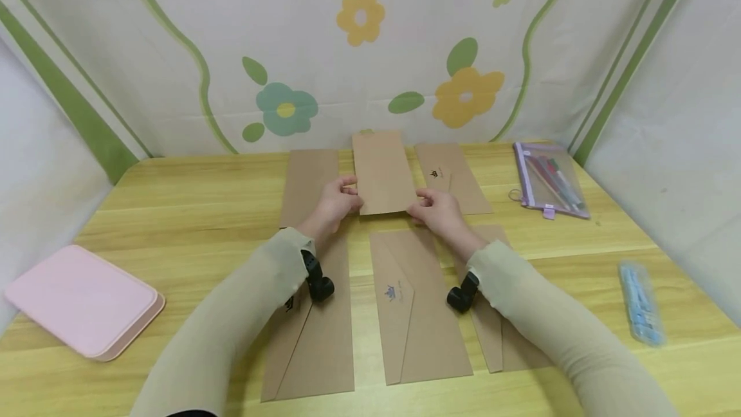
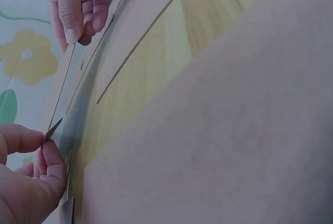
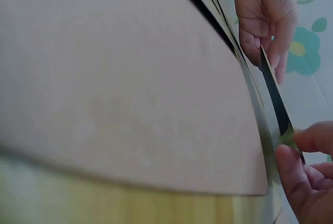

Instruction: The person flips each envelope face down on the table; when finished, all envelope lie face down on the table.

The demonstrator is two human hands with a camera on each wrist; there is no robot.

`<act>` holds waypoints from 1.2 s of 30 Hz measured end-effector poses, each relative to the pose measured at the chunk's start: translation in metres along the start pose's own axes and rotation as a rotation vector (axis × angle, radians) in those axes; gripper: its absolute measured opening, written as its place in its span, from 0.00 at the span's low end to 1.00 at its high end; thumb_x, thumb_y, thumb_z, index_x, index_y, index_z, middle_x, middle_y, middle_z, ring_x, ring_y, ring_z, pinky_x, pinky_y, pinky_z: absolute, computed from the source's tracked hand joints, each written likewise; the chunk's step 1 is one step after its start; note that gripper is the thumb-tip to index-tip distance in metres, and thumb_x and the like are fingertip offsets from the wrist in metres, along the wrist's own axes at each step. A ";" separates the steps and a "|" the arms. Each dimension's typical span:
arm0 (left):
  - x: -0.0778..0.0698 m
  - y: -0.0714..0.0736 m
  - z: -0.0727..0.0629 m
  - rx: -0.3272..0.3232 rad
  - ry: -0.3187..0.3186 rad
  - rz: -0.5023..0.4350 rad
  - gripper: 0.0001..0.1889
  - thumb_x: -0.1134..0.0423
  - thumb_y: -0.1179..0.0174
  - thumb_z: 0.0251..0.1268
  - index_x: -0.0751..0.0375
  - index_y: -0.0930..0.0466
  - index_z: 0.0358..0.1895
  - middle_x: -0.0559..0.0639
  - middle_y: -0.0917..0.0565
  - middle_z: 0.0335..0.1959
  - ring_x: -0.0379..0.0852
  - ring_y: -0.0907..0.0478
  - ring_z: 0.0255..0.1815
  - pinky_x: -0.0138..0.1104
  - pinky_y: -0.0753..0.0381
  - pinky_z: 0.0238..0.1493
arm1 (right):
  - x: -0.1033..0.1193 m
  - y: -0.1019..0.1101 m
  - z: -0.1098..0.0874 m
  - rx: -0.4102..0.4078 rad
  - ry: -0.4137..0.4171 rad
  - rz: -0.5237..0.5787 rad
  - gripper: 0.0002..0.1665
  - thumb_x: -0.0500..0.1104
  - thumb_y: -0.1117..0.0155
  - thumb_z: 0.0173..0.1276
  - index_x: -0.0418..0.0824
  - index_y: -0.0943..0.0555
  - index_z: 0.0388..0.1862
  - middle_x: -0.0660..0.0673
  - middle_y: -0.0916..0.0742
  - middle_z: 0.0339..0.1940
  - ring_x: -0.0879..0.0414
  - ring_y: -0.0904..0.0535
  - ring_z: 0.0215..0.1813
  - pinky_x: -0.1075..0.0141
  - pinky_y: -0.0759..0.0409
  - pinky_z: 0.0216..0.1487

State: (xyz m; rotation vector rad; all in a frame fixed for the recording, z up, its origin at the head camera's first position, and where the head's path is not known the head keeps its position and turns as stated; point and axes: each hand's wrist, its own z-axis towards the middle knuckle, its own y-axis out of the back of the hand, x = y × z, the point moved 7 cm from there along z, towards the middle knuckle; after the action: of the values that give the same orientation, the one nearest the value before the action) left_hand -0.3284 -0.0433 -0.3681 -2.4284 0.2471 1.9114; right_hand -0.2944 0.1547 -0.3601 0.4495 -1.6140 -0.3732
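Note:
A plain brown paper envelope point(image 1: 383, 169) is held between both hands in the head view, its plain side up, tilted, with its far end overlapping the curtain. My left hand point(image 1: 336, 203) pinches its left edge near the lower corner. On the lower right corner, my right hand point(image 1: 437, 211) grips with thumb and fingers. In the left wrist view, thumb and fingers of the left hand point(image 2: 34, 174) pinch the thin edge. The right wrist view shows the right hand point(image 3: 309, 174) pinching the other corner. A crown-printed envelope point(image 1: 428, 314) lies flap-side up just below.
More brown envelopes lie at back left point(image 1: 309, 172), back right point(image 1: 463, 179), front left point(image 1: 327, 346) and front right point(image 1: 515, 346). A pink box point(image 1: 87, 301) sits far left. On the right are a mesh pen pouch point(image 1: 552, 179) and a blue clear-wrapped packet point(image 1: 641, 304). A flowered curtain point(image 1: 231, 18) stands behind.

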 end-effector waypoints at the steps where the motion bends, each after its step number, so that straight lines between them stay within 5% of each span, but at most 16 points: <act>1: 0.001 0.000 0.001 0.008 0.004 0.015 0.30 0.79 0.47 0.57 0.63 0.36 0.65 0.52 0.31 0.40 0.43 0.32 0.34 0.28 0.27 0.34 | 0.000 -0.001 0.001 0.013 0.003 -0.011 0.33 0.38 0.39 0.62 0.32 0.34 0.65 0.33 0.20 0.47 0.54 0.17 0.37 0.68 0.19 0.39; 9: 0.003 -0.004 0.004 0.051 -0.023 0.218 0.33 0.78 0.45 0.54 0.66 0.40 0.67 0.53 0.30 0.42 0.44 0.34 0.40 0.28 0.29 0.36 | -0.006 -0.003 0.007 0.057 -0.010 -0.080 0.32 0.40 0.39 0.63 0.32 0.34 0.65 0.34 0.17 0.45 0.60 0.19 0.29 0.69 0.19 0.36; 16: -0.001 -0.008 0.004 0.060 -0.023 0.353 0.34 0.76 0.44 0.54 0.66 0.40 0.67 0.49 0.36 0.25 0.42 0.41 0.24 0.30 0.40 0.24 | -0.009 -0.001 0.008 0.077 -0.035 -0.183 0.32 0.43 0.38 0.62 0.31 0.32 0.63 0.45 0.19 0.24 0.61 0.22 0.23 0.71 0.22 0.30; 21: 0.002 -0.008 0.008 0.043 -0.003 0.376 0.34 0.77 0.44 0.53 0.65 0.40 0.68 0.48 0.36 0.22 0.41 0.42 0.20 0.29 0.41 0.21 | -0.008 -0.004 0.009 0.094 -0.037 -0.236 0.32 0.43 0.38 0.61 0.30 0.31 0.62 0.45 0.19 0.25 0.61 0.23 0.21 0.70 0.22 0.27; 26: 0.001 -0.006 0.010 0.034 -0.027 0.512 0.34 0.76 0.42 0.50 0.67 0.36 0.66 0.57 0.24 0.42 0.46 0.32 0.35 0.31 0.31 0.33 | -0.007 -0.006 0.008 0.092 -0.028 -0.290 0.32 0.44 0.38 0.61 0.31 0.30 0.61 0.42 0.18 0.27 0.60 0.24 0.18 0.69 0.22 0.23; 29: 0.000 -0.006 0.009 0.042 -0.035 0.565 0.33 0.74 0.41 0.50 0.67 0.36 0.65 0.60 0.29 0.61 0.49 0.32 0.53 0.35 0.28 0.50 | -0.008 -0.007 0.008 0.093 -0.026 -0.297 0.32 0.44 0.38 0.61 0.31 0.30 0.62 0.44 0.19 0.23 0.60 0.24 0.17 0.69 0.22 0.23; 32: 0.000 -0.006 0.010 0.055 -0.031 0.575 0.33 0.73 0.41 0.51 0.66 0.36 0.66 0.60 0.32 0.64 0.51 0.34 0.58 0.38 0.30 0.56 | -0.008 -0.006 0.008 0.091 -0.025 -0.298 0.32 0.44 0.38 0.61 0.32 0.31 0.62 0.46 0.20 0.20 0.60 0.24 0.17 0.69 0.23 0.23; 36: 0.000 -0.006 0.010 0.061 -0.035 0.585 0.33 0.72 0.40 0.53 0.66 0.37 0.66 0.60 0.31 0.63 0.51 0.33 0.54 0.37 0.29 0.52 | -0.008 -0.005 0.009 0.085 -0.029 -0.299 0.32 0.45 0.38 0.61 0.33 0.31 0.63 0.47 0.21 0.19 0.60 0.25 0.17 0.69 0.23 0.22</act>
State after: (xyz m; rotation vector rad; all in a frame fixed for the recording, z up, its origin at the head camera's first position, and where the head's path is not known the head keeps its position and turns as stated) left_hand -0.3373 -0.0356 -0.3707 -2.4594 1.1019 2.0870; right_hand -0.3021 0.1543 -0.3698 0.7574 -1.5971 -0.5379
